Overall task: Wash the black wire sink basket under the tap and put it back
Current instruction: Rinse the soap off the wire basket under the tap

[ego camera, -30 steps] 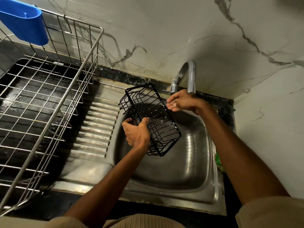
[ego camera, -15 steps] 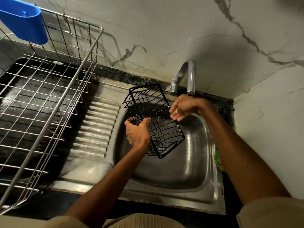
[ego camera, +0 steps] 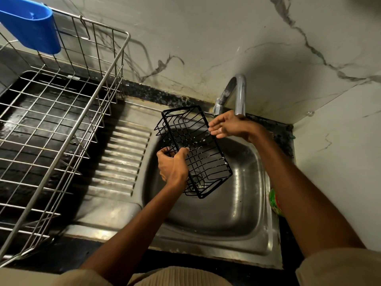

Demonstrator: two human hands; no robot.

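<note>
The black wire sink basket [ego camera: 198,149] hangs tilted over the steel sink bowl [ego camera: 237,203], its open side facing me. My left hand [ego camera: 172,167] grips the basket's left long edge near the middle. Beside the basket's upper right rim, my right hand [ego camera: 228,125] is spread with fingers straight, directly below the spout of the chrome tap [ego camera: 237,93]. A few water drops show on the basket wires. I cannot tell whether water is running.
A large steel wire dish rack [ego camera: 61,120] with a blue plastic holder [ego camera: 28,25] clipped on stands at the left on the black counter. The ribbed drainboard [ego camera: 121,159] lies between rack and bowl. A green object [ego camera: 275,202] sits at the sink's right edge.
My right hand has moved from the tap's spout down and left to the basket's upper right rim, fingers now stretched out. The basket has shifted slightly right in my left hand.
</note>
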